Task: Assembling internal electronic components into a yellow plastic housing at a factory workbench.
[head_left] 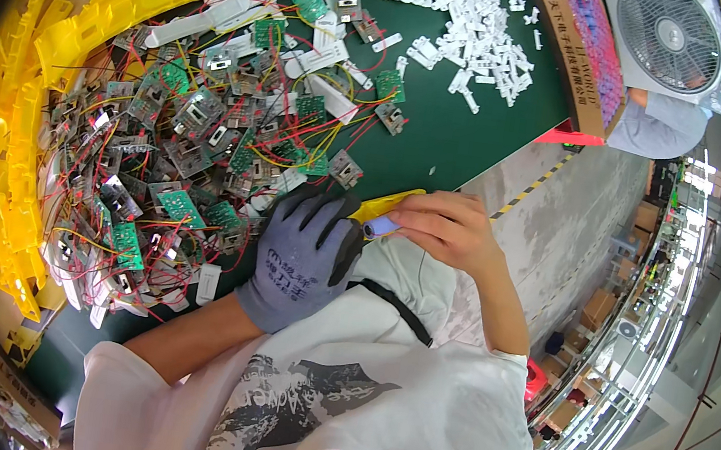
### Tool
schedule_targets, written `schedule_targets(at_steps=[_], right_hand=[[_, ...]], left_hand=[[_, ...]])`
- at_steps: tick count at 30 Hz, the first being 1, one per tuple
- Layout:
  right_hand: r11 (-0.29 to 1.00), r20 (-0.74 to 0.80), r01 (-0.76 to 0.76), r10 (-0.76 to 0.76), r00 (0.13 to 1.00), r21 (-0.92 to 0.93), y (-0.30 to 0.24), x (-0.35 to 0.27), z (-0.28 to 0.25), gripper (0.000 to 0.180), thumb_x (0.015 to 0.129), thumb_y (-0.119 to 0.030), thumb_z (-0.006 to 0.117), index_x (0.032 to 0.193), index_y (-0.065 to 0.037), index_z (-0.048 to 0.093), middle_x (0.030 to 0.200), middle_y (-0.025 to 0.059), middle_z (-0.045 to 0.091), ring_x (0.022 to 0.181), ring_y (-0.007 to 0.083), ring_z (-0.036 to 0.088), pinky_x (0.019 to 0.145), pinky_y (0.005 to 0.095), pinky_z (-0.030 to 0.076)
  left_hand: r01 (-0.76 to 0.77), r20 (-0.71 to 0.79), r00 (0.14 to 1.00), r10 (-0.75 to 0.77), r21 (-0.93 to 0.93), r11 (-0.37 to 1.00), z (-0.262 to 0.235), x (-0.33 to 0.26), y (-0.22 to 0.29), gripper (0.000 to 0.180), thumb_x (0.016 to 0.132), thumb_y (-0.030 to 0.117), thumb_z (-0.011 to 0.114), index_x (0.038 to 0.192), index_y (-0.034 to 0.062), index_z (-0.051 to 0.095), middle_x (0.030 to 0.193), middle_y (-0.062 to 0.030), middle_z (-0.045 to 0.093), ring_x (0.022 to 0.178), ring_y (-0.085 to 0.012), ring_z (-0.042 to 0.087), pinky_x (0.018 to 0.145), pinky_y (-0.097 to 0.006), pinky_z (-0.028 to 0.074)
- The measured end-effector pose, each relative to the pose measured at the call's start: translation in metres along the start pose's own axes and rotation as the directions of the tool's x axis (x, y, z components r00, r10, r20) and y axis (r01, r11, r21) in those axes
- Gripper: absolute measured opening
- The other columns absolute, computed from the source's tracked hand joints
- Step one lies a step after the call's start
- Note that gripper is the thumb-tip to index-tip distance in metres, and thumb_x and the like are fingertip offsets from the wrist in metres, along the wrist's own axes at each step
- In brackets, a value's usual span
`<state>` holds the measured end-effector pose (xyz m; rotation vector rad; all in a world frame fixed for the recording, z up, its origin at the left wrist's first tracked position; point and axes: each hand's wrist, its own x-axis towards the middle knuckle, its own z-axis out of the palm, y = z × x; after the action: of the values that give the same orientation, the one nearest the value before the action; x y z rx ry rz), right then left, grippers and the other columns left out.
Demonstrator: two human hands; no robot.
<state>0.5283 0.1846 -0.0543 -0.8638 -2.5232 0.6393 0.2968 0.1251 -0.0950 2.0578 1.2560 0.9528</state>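
My left hand (307,250), in a grey-purple glove with dark fingers, is closed round one end of a yellow plastic shell (393,202) at the table's near edge, in front of my body. My bare right hand (454,230) meets it from the right, fingers bent together. Between thumb and fingers it pinches a small light-purple cylindrical battery (380,227), whose dark end points to the glove. The battery lies against or just beside the shell; I cannot tell whether it is inside. Gloved fingers hide much of the shell.
Left of my hands is a tangled heap of circuit boards (198,113) with red and yellow wires. Yellow shells (14,161) pile at the far left. Small white plastic parts (485,37) lie farther back. A carton of purple cylinders (596,38) and a fan (669,38) stand back right.
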Motion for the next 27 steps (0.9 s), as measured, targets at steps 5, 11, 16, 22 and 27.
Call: schedule_targets(at_steps=[5, 11, 16, 22, 27], right_hand=[[0.995, 0.010, 0.033, -0.033, 0.999, -0.093, -0.003, -0.001, 0.000, 0.025, 0.072, -0.012, 0.077, 0.096, -0.015, 0.069, 0.091, -0.0030, 0.063, 0.061, 0.0106, 0.058, 0.048, 0.0237, 0.045], [0.993, -0.026, -0.016, 0.013, 1.000, -0.119, -0.007, -0.002, 0.001, 0.026, 0.069, -0.010, 0.079, 0.092, -0.014, 0.071, 0.088, -0.0028, 0.059, 0.058, 0.0091, 0.055, 0.047, 0.0224, 0.045], [0.986, -0.037, -0.152, 0.150, 0.988, -0.067, -0.015, -0.002, 0.000, 0.023, 0.069, -0.009, 0.079, 0.091, -0.011, 0.071, 0.093, -0.0001, 0.060, 0.057, 0.0079, 0.056, 0.048, 0.0211, 0.046], [0.984, -0.043, -0.175, 0.174, 0.984, -0.023, -0.014, -0.001, 0.006, 0.019, 0.070, -0.007, 0.078, 0.088, -0.009, 0.072, 0.097, 0.0020, 0.061, 0.056, 0.0083, 0.056, 0.048, 0.0215, 0.046], [0.985, -0.073, -0.175, 0.175, 0.982, 0.015, -0.014, -0.005, 0.008, 0.020, 0.069, -0.006, 0.079, 0.087, -0.009, 0.072, 0.097, 0.0025, 0.061, 0.058, 0.0094, 0.056, 0.049, 0.0229, 0.046]], left_hand=[[0.012, 0.003, 1.000, -0.012, -0.011, 1.000, 0.000, 0.003, 0.002, 0.027, 0.070, 0.009, 0.067, 0.093, 0.0076, 0.054, 0.109, -0.0115, 0.059, 0.093, -0.0303, 0.057, 0.085, -0.046, 0.043], [0.021, 0.004, 1.000, -0.021, -0.068, 0.997, -0.006, 0.008, 0.005, 0.033, 0.071, 0.010, 0.068, 0.102, 0.0067, 0.056, 0.109, -0.0119, 0.059, 0.093, -0.0303, 0.058, 0.083, -0.045, 0.043], [0.039, 0.006, 0.999, -0.039, -0.083, 0.996, -0.010, 0.011, 0.007, 0.042, 0.072, 0.014, 0.070, 0.112, 0.0082, 0.058, 0.110, -0.0105, 0.058, 0.094, -0.0282, 0.057, 0.083, -0.044, 0.044], [-0.036, 0.027, 0.999, 0.033, 0.109, 0.993, 0.000, 0.002, -0.002, 0.038, 0.075, 0.022, 0.070, 0.110, 0.0127, 0.060, 0.108, -0.0083, 0.057, 0.094, -0.0255, 0.056, 0.083, -0.041, 0.043], [-0.049, 0.028, 0.999, 0.045, 0.130, 0.990, 0.003, 0.001, 0.002, 0.031, 0.080, 0.024, 0.063, 0.107, 0.0083, 0.059, 0.112, -0.0120, 0.053, 0.099, -0.0285, 0.052, 0.087, -0.046, 0.041]])
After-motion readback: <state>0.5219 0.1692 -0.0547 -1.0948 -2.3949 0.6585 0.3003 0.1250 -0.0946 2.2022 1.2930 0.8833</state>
